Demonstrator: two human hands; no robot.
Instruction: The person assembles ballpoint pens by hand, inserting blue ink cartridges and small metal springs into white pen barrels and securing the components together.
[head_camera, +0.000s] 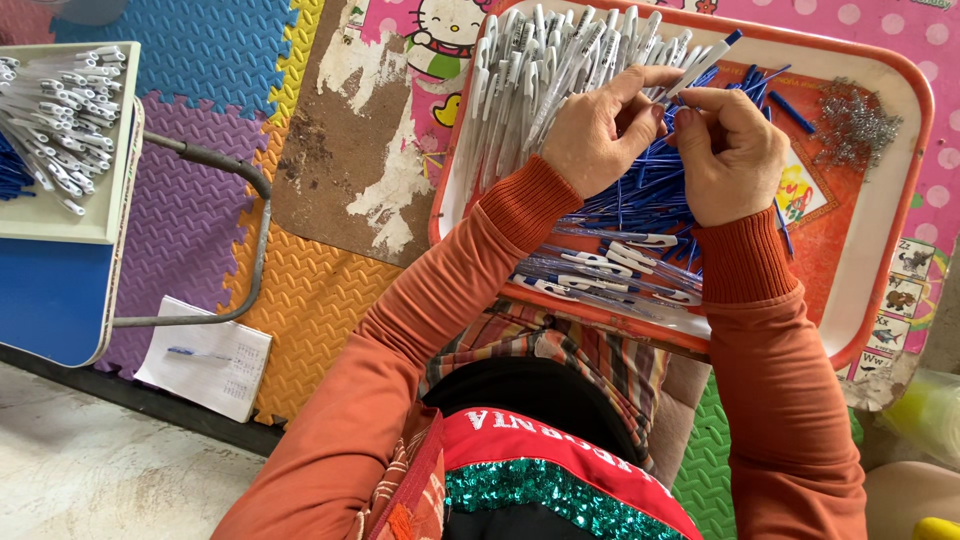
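Left hand: the left hand (600, 125), in an orange ribbed sleeve, sits at upper centre of the frame with fingers pinched on the lower end of a white plastic pen barrel with a blue tip (700, 62).
Right hand: the right hand (730, 150) is just beside the left, touching it, its fingertips closed on the same pen barrel.
Pen: it is held tilted over the tray, blue tip pointing to the upper right.
Tray: an orange-rimmed white plastic tray (900, 190) lies across the person's lap, filling the upper right of the frame.
In the tray: a heap of white pen barrels (530, 70) at its upper left, a pile of thin blue ink refills (640, 200) under the hands, finished white-and-blue pens (610, 270) along the near edge, and a small pile of metal springs (855, 125) at upper right.
Left edge: a second tray of white pen parts (65, 110) rests on a blue stool.
Floor: a white paper sheet (205, 365) lies on coloured foam mats.
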